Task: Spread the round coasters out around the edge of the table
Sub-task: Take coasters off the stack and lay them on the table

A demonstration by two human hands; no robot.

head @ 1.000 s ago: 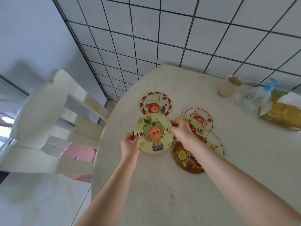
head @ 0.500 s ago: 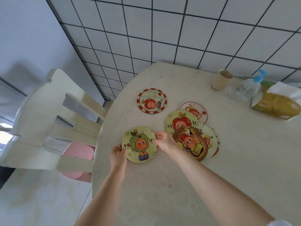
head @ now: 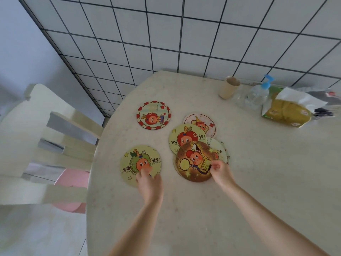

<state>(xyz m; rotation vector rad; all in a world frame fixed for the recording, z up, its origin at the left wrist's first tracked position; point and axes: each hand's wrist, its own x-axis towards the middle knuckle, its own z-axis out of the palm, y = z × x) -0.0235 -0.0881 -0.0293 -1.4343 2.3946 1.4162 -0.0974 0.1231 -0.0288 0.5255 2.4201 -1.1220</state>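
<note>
A green-yellow coaster [head: 140, 163] lies flat near the table's left edge, and the fingers of my left hand [head: 149, 183] rest on its near rim. A red-bordered coaster [head: 153, 115] lies alone further back. To the right is an overlapping pile: a brown coaster [head: 194, 162] on top, a yellow one [head: 185, 138] behind it, a pale one [head: 202, 124] at the back, and others mostly hidden beneath. My right hand [head: 220, 171] pinches the brown coaster's right edge.
The round beige table [head: 203, 218] stands against a tiled wall. At the back right are a paper cup [head: 228, 87], a pump bottle [head: 258, 95] and a green tissue pack [head: 287, 109]. A white slatted chair [head: 46, 145] with a pink seat stands at the left.
Both hands carried the green-yellow coaster from the pile down to the left edge and laid it flat. My right hand then let go and moved right onto the brown coaster.
</note>
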